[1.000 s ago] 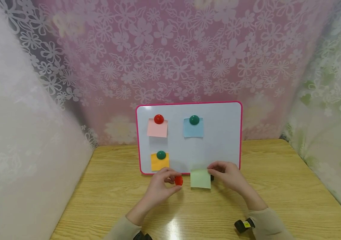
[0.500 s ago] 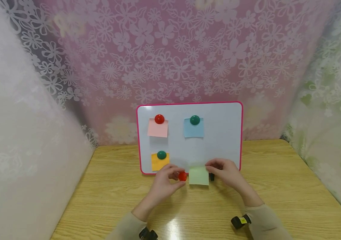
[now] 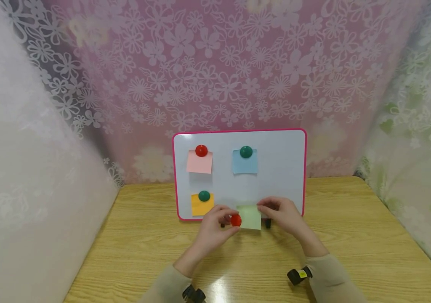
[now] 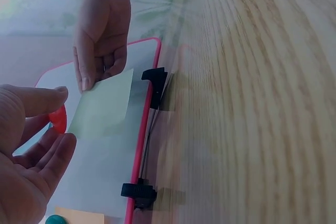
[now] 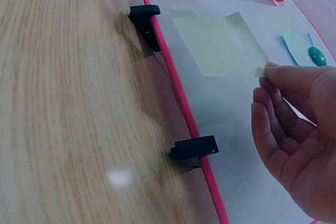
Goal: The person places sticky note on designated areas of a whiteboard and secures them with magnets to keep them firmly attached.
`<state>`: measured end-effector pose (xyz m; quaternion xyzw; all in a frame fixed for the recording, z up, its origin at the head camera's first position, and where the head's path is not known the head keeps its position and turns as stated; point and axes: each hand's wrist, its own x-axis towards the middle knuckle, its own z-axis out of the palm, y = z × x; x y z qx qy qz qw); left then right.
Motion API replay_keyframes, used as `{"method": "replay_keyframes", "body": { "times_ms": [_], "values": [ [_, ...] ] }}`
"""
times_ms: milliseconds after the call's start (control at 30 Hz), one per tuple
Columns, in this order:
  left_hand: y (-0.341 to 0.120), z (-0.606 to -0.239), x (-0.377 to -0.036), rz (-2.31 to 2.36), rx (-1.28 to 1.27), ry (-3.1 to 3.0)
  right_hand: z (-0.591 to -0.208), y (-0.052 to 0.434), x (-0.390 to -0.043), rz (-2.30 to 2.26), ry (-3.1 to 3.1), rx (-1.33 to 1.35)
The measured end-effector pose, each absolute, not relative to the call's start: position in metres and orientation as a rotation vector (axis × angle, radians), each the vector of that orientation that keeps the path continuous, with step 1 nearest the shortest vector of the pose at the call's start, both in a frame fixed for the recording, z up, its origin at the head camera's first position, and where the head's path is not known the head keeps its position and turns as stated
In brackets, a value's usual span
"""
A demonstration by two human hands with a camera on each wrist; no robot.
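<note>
Between thumb and fingers my left hand (image 3: 213,229) pinches a round red magnet (image 3: 236,220), just left of a pale green sticky note (image 3: 251,217). My right hand (image 3: 284,212) pinches that note by its upper right corner, in front of the lower part of a whiteboard (image 3: 281,168) with a pink rim. In the right wrist view the note (image 5: 220,45) slants over the board, thumb on its corner. From the left wrist view, the magnet (image 4: 59,119) sits close to the note's edge; whether they touch I cannot tell.
On the board, a red magnet (image 3: 201,150) holds a pink note (image 3: 199,163), and green magnets hold a blue note (image 3: 244,164) and an orange note (image 3: 202,207). Black clip feet (image 5: 194,148) grip the board's lower edge on the wooden table (image 3: 136,235).
The green note has moved up and slightly left with my right hand. My left hand has brought the red magnet right and up, close to the note.
</note>
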<state>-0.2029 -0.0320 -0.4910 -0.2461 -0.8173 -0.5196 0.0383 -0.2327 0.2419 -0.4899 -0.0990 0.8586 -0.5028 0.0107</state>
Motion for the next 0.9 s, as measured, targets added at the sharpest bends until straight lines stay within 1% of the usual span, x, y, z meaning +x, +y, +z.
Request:
{"method": "replay_keyframes", "body": {
  "times_ms": [500,900],
  "values": [
    [-0.022,-0.496,-0.211,-1.527,-0.777,-2.443,-0.484,0.234,-0.238,-1.564,2.728,-0.297],
    [-0.011,-0.495,-0.220,-1.492,-0.709,-2.393,-0.485,0.227,-0.242,-1.569,2.778,-0.301]
  ]
}}
